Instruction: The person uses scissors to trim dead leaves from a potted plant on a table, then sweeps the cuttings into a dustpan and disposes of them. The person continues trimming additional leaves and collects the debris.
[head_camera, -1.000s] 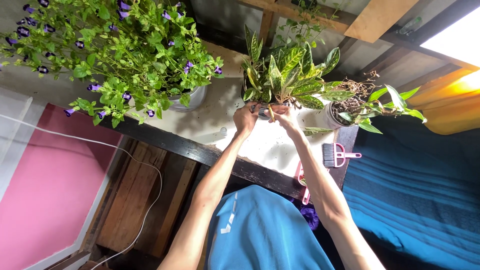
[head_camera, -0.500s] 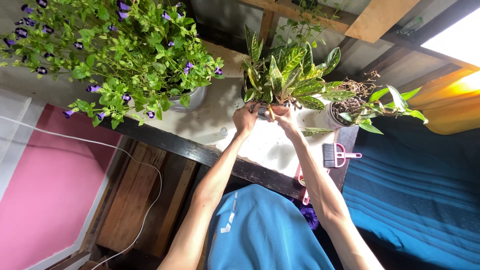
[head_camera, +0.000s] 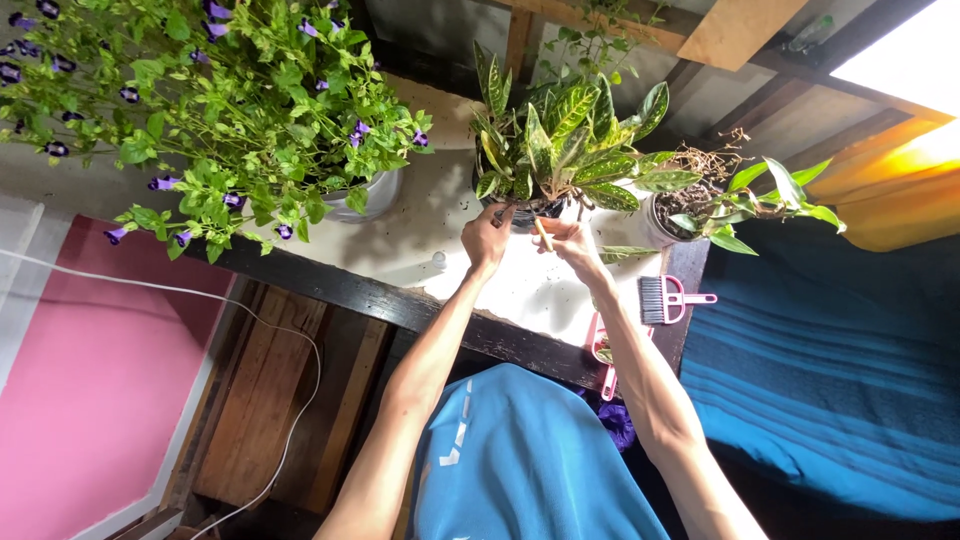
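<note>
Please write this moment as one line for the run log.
left hand: at variegated plant pot rim | right hand: holds thin stick | pink brush: on table

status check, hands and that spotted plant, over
Left hand at the dark pot of the spotted plant. Right hand pinching a thin stick. Leaves overhang both.

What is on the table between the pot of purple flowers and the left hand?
In the head view, only bare white tabletop with scattered soil crumbs lies between the purple-flower pot and the left hand.
</note>
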